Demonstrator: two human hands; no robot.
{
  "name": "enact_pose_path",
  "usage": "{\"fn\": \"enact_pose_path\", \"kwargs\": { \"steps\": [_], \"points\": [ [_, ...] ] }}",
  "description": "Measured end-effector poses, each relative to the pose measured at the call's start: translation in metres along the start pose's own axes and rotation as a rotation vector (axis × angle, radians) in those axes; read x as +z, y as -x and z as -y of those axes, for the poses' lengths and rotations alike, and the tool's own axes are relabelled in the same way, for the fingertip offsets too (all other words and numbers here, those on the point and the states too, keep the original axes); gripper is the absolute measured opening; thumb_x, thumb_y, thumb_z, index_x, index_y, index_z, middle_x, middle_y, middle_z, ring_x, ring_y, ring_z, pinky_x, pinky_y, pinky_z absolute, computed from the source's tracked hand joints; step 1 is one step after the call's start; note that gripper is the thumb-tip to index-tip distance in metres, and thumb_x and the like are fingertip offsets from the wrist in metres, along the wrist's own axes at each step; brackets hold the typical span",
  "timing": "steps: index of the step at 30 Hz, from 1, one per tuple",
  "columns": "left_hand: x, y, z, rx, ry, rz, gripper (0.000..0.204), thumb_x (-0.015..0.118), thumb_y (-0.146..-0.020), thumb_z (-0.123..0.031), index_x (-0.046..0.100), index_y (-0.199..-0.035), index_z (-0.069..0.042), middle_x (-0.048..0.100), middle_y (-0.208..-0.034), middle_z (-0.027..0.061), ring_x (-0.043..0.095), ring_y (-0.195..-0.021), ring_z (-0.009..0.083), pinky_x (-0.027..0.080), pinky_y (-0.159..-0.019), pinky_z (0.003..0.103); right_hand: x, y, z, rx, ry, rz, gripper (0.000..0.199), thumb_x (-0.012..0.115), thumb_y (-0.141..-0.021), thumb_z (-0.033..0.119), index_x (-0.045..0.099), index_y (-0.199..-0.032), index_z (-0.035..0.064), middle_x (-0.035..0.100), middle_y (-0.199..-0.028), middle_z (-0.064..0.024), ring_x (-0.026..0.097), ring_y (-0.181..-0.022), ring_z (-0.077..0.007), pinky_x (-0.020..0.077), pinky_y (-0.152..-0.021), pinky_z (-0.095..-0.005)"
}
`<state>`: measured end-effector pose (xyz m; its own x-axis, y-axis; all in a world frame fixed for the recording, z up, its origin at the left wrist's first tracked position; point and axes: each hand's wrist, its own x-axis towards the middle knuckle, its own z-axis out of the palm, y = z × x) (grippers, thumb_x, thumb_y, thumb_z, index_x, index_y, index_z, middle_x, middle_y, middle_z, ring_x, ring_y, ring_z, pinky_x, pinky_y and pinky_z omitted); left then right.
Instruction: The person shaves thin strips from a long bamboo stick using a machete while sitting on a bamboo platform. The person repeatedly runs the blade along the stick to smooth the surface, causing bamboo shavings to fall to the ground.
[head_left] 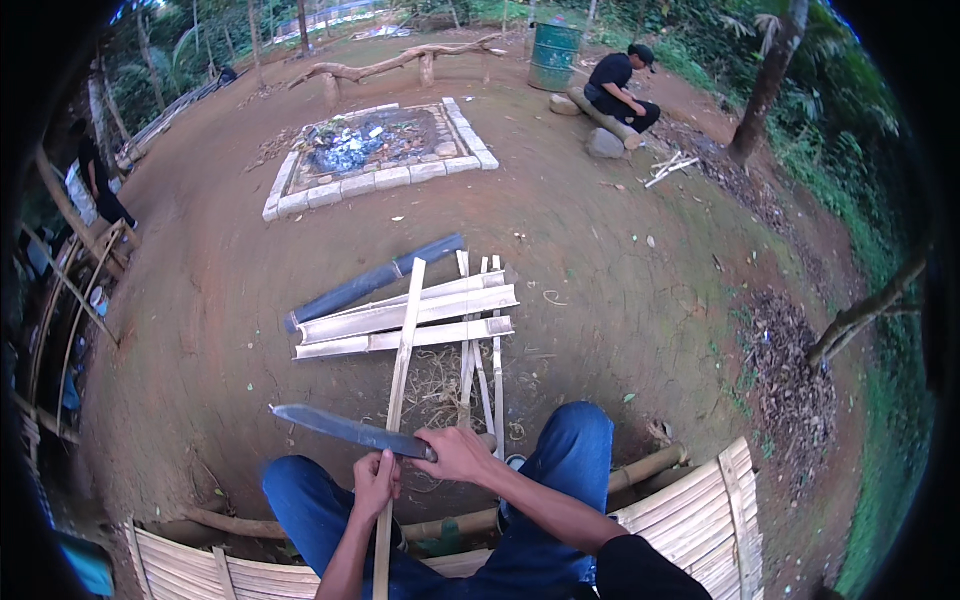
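My right hand is closed on the handle of a machete, whose long dark blade points left. The blade lies across a long pale bamboo strip that runs up from between my knees. Just below the blade, my left hand grips that strip, with the thumb up near the blade's edge. Beyond my hands, split bamboo halves lie on the ground, resting over several narrow bamboo strips. Thin curled shavings are scattered beside them.
A dark uncut pole lies behind the split pieces. Farther off is a stone-edged fire pit with ash. A person sits on a log near a green drum; another person stands at left. I sit on a bamboo-slat bench.
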<state>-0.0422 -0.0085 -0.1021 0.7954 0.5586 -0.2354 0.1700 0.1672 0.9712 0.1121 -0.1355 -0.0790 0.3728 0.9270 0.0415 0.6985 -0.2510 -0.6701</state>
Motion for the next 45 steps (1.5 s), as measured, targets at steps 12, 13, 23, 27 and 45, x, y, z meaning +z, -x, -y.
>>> {"fn": "enact_pose_path", "kwargs": {
  "steps": [12,13,23,27,45],
  "points": [
    [-0.001,0.008,-0.01,-0.037,-0.074,-0.113,0.037,0.05,-0.1,-0.024,0.058,-0.077,0.004,0.054,-0.055,0.0051,0.049,-0.037,0.0105,0.036,-0.034,0.025,-0.025,0.149,0.037,0.1,-0.093,-0.746,0.051,0.076,-0.075,0.02,0.056,-0.119,0.0032,0.062,-0.104,-0.0151,0.061,-0.094,-0.0312,0.0496,-0.084,-0.0393],
    [0.002,0.01,-0.012,-0.036,-0.077,-0.113,0.036,0.05,-0.1,-0.024,0.059,-0.078,0.004,0.054,-0.055,0.0051,0.049,-0.037,0.0105,0.037,-0.034,0.025,-0.036,0.174,0.031,0.248,-0.046,-0.828,0.043,0.074,-0.075,0.011,0.057,-0.112,0.0016,0.062,-0.101,-0.0151,0.061,-0.093,-0.0308,0.0494,-0.083,-0.0385],
    [0.004,0.014,-0.014,-0.002,-0.093,-0.108,0.034,0.051,-0.099,-0.022,0.061,-0.08,0.005,0.053,-0.053,0.0039,0.049,-0.036,0.0102,0.038,-0.035,0.025,0.033,0.371,-0.039,1.414,0.311,-0.393,0.097,0.086,-0.06,0.044,0.037,-0.131,0.0009,0.042,-0.122,-0.0224,0.041,-0.117,-0.0387,0.0392,-0.096,-0.0491],
    [0.003,0.013,-0.014,-0.031,-0.116,-0.124,0.035,0.051,-0.099,-0.021,0.06,-0.077,0.004,0.053,-0.052,0.0034,0.049,-0.036,0.0103,0.037,-0.034,0.026,0.045,0.381,-0.047,1.395,0.187,-0.427,0.088,0.087,-0.06,0.045,0.045,-0.123,0.0003,0.049,-0.112,-0.0202,0.053,-0.107,-0.0351,0.0458,-0.091,-0.0433],
    [0.002,0.014,-0.013,0.005,-0.128,-0.117,0.039,0.052,-0.099,-0.021,0.057,-0.069,0.003,0.051,-0.05,0.0033,0.048,-0.036,0.01,0.037,-0.034,0.026,0.056,0.363,-0.029,0.818,-0.182,-0.568,0.027,0.049,-0.099,0.021,0.061,-0.108,-0.0016,0.056,-0.1,-0.0215,0.055,-0.093,-0.0321,0.0454,-0.082,-0.0393]
  ]
}}
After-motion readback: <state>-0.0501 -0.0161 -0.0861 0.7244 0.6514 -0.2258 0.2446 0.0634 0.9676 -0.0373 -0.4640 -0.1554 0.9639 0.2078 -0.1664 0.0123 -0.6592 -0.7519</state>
